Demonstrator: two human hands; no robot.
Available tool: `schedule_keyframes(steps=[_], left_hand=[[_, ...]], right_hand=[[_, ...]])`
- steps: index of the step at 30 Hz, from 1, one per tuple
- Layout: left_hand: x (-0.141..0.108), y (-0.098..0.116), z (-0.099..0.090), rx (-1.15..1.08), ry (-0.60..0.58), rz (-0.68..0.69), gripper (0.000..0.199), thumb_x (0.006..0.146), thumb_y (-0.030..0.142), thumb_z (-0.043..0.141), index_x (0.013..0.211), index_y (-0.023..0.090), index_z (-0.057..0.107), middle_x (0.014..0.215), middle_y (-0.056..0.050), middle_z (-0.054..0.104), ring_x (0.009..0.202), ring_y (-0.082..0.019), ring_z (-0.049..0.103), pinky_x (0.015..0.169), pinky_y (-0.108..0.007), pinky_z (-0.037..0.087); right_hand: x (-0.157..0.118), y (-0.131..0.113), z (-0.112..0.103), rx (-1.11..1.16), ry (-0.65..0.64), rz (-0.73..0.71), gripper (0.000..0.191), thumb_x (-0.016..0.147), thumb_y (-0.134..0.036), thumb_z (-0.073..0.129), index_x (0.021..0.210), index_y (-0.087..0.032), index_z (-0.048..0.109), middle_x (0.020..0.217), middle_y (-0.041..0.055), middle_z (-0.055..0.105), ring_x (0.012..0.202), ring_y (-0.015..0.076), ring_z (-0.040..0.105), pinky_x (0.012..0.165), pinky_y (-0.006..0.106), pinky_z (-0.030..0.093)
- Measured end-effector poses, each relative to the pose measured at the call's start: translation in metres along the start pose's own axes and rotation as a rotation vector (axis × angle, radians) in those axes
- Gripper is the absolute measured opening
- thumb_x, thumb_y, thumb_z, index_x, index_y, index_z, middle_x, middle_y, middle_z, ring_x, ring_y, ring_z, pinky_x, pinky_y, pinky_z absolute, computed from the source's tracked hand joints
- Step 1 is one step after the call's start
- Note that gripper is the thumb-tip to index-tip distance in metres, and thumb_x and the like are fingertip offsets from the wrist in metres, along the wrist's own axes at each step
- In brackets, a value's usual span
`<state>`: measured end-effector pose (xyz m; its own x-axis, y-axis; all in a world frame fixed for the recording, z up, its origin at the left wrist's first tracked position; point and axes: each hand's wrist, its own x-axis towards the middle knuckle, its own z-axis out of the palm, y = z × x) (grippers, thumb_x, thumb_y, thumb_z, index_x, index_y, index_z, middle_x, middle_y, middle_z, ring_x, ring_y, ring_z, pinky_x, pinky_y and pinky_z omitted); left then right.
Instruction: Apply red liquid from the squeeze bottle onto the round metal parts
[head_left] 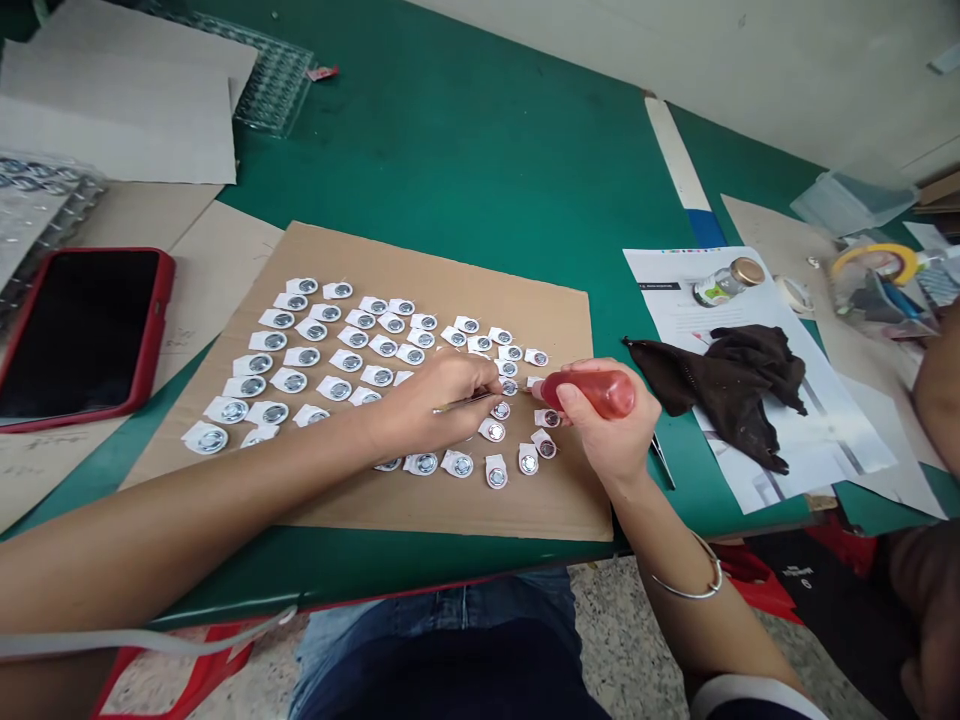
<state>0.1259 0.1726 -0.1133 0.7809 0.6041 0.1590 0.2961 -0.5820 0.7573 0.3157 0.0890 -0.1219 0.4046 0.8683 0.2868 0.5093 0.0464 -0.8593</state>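
The left hand (442, 402) is closed around a thin tool (466, 402), of which only a slim length shows below the fingers; the fingertips are turned away, so what they touch cannot be made out. The right hand (613, 425) grips a smooth red object (589, 393), its narrow end aimed left toward the small round pieces; the tip is too small to read, and the palm side is hidden. The round pieces (424, 463), shiny discs on white tabs, lie in uneven rows on a cardboard sheet (450, 505) on the green counter (465, 150), and the left hand and forearm cover part of the rows. Just right of the sheet, a slender metal tool (663, 462) lies partly hidden by the right hand. Beyond it, a dark cloth (739, 385) hides part of a printed paper (697, 300), with a small glass jar (727, 282) on the paper's far part. At the left, a red-cased phone (82, 335) is cut off by the picture's edge. At the right edge, part of another person's arm (941, 390) shows beside a plastic container (885, 300) whose contents are hard to tell apart.
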Motion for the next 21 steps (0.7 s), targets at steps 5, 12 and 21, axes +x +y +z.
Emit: schedule_keyframes(steps=[5, 12, 21], left_hand=[[-0.0008, -0.0018, 0.0008, 0.000, 0.004, 0.031, 0.012, 0.080, 0.013, 0.052, 0.070, 0.014, 0.060, 0.063, 0.002, 0.058, 0.057, -0.008, 0.052, 0.055, -0.021, 0.036], [-0.0008, -0.0031, 0.0009, 0.017, -0.001, 0.042, 0.012, 0.080, 0.013, 0.052, 0.070, 0.014, 0.059, 0.063, 0.002, 0.058, 0.058, -0.008, 0.052, 0.056, -0.022, 0.036], [-0.0004, -0.0032, 0.0009, 0.002, 0.006, 0.026, 0.011, 0.080, 0.014, 0.052, 0.072, 0.014, 0.061, 0.063, 0.001, 0.059, 0.058, -0.008, 0.053, 0.055, -0.022, 0.037]], right_hand=[[0.0011, -0.0020, 0.0010, -0.017, 0.012, -0.044, 0.025, 0.064, -0.032, 0.071, 0.083, -0.020, 0.061, 0.084, 0.0009, 0.065, 0.075, 0.0129, 0.062, 0.071, 0.030, 0.052], [0.0014, -0.0024, 0.0004, -0.013, -0.003, -0.046, 0.025, 0.065, -0.032, 0.071, 0.084, -0.020, 0.061, 0.085, 0.0002, 0.065, 0.074, 0.0121, 0.062, 0.072, 0.030, 0.052], [0.0014, -0.0036, 0.0000, -0.046, -0.013, -0.130, 0.024, 0.065, -0.032, 0.071, 0.082, -0.019, 0.060, 0.082, 0.0009, 0.065, 0.077, 0.0127, 0.061, 0.072, 0.029, 0.050]])
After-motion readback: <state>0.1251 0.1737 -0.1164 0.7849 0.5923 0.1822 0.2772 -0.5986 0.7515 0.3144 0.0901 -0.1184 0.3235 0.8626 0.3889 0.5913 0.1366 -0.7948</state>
